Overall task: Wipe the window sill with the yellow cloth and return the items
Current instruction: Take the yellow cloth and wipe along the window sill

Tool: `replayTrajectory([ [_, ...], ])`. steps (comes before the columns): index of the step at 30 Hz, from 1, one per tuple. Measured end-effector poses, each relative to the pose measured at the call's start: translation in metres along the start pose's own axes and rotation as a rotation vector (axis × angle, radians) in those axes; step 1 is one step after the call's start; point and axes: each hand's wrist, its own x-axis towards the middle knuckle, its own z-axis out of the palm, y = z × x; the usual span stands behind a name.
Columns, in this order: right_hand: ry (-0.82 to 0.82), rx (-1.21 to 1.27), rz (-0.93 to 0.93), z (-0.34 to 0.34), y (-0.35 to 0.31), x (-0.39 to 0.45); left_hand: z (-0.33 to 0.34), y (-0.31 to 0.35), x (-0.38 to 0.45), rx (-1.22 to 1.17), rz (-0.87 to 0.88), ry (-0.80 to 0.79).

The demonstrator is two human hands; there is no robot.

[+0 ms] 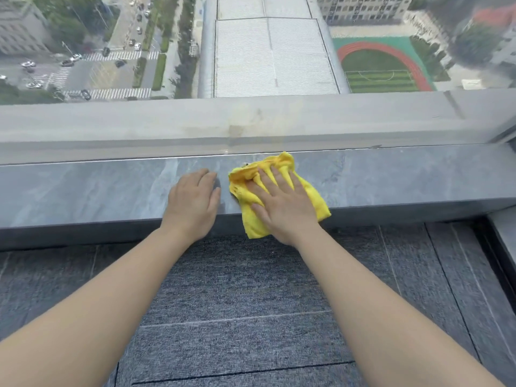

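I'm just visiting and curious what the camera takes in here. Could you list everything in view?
sill: one, grey marbled stone, runs across the middle below the window
cloth: one, yellow, bunched on the sill right of centre, one corner hanging over the front edge
window: one, clear glass, above the sill, looking down on streets, cars, a white roof and a sports field
carpet: grey tiles, on the floor below the sill
left hand: one, flat on the bare sill, just left of the cloth, holding nothing
right hand: one, fingers spread, pressing down on the cloth
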Motion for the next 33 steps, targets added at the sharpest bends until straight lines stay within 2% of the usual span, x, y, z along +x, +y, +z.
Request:
replayTrajectory([
  [5,0.038,0.000,0.182,0.008,0.031,-0.030,0.013,0.022,0.003,-0.011,0.019,-0.020],
  [9,0.103,0.058,0.548,0.009,0.049,-0.035,0.020,0.033,0.005,-0.004,0.046,-0.034],
  [12,0.094,0.172,0.812,0.000,0.059,-0.024,0.021,0.035,0.008,-0.004,0.041,-0.031],
  [18,0.057,0.263,0.965,-0.015,0.061,0.009,0.020,0.031,0.010,0.001,0.030,-0.039],
  [21,0.054,0.253,0.901,-0.018,0.050,0.024,0.017,0.027,0.008,0.003,0.010,-0.042],
  [24,0.043,0.207,0.756,-0.015,0.032,0.029,0.013,0.022,0.005,0.012,0.001,-0.034],
  [30,0.078,0.074,0.238,-0.001,0.008,0.012,0.008,0.016,-0.002,0.016,-0.013,-0.010],
  [33,0.039,0.035,0.093,0.000,0.016,0.000,0.009,0.020,-0.003,0.022,-0.008,-0.015],
])
